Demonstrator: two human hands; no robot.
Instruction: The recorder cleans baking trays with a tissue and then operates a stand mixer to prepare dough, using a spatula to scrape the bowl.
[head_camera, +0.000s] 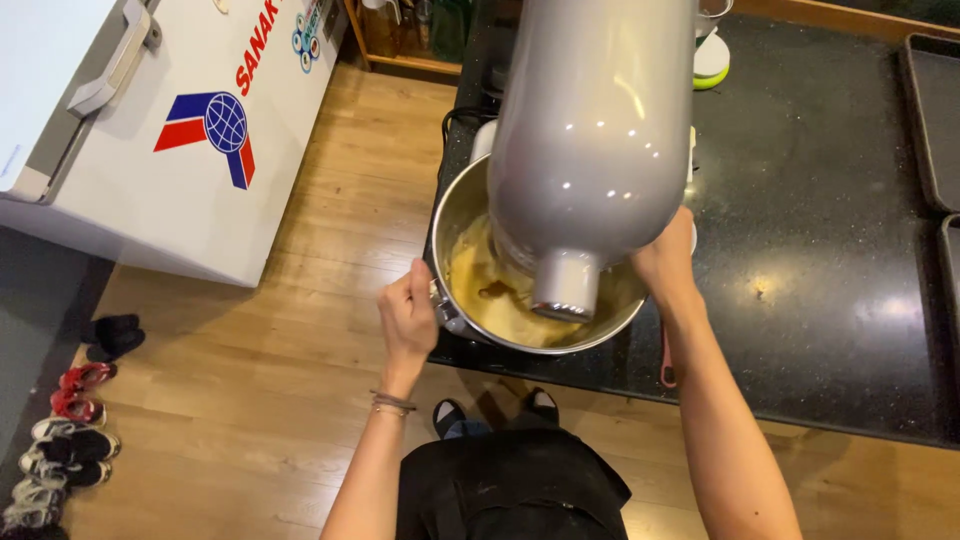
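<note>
We are seeing the steel mixing bowl (462, 215) sitting under the grey mixer head (595, 130), at the near edge of the black counter (830, 300). Our left hand (408, 318) is gripping the bowl's handle at its left rim, fist closed. Our right hand (668, 255) is reaching past the right rim, fingers hidden, grip unclear. Open wooden floor (330, 250) is lying left.

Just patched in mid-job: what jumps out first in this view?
The big grey stand mixer head fills the top centre, hanging over a steel bowl of yellow batter at the edge of the black counter. The left hand grips the bowl's handle side; the right hand is at its far rim. A white chest freezer stands at upper left.
</note>
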